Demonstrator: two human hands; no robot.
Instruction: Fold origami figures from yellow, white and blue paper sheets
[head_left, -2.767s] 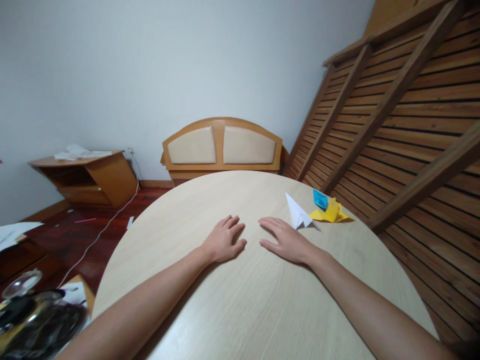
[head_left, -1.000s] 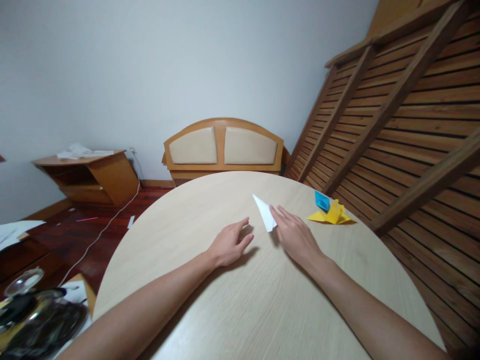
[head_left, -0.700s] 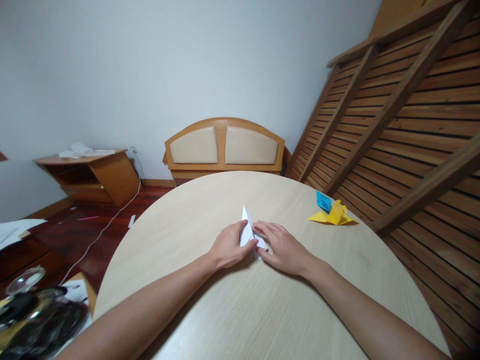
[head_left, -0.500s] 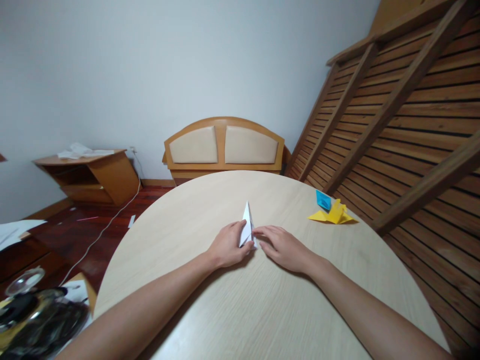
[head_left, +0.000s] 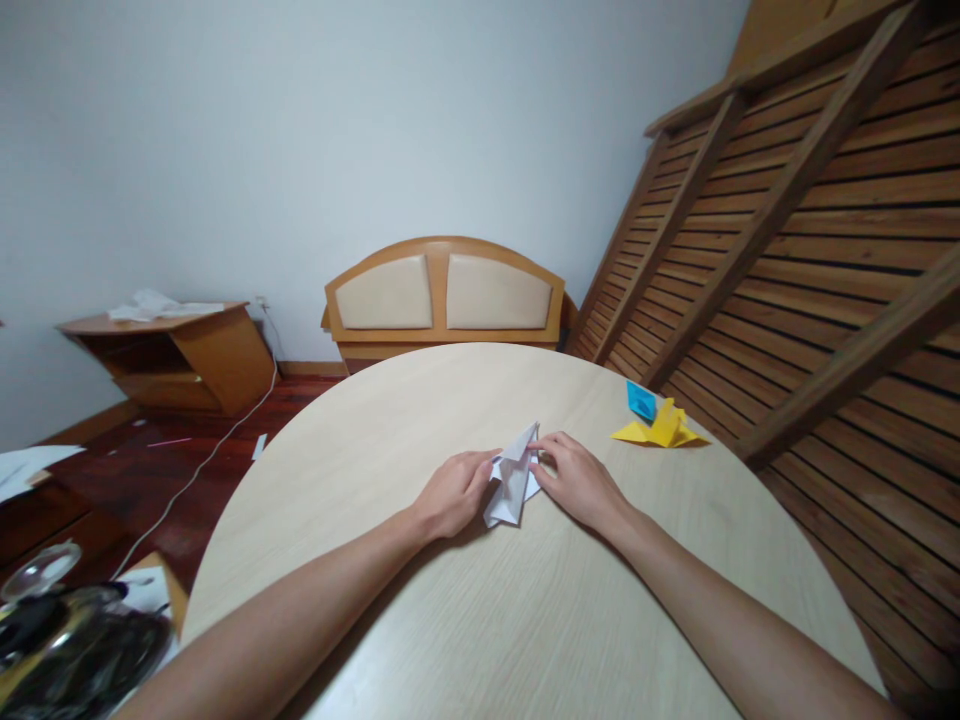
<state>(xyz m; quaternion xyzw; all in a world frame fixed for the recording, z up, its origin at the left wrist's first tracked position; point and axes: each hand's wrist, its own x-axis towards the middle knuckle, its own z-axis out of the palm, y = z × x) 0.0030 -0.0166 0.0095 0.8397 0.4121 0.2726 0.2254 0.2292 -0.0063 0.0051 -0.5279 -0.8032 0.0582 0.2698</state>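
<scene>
My left hand and right hand pinch a folded white paper plane from opposite sides, steadying it. It rests mid-worktop, its flaps spread apart between my fingers.

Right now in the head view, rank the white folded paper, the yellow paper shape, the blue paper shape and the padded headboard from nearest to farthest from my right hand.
1. White folded paper: touching the right hand, on its left.
2. Yellow paper shape: on the table to the right.
3. Blue paper shape: just behind the yellow one.
4. Padded headboard: beyond the table's far edge.
</scene>
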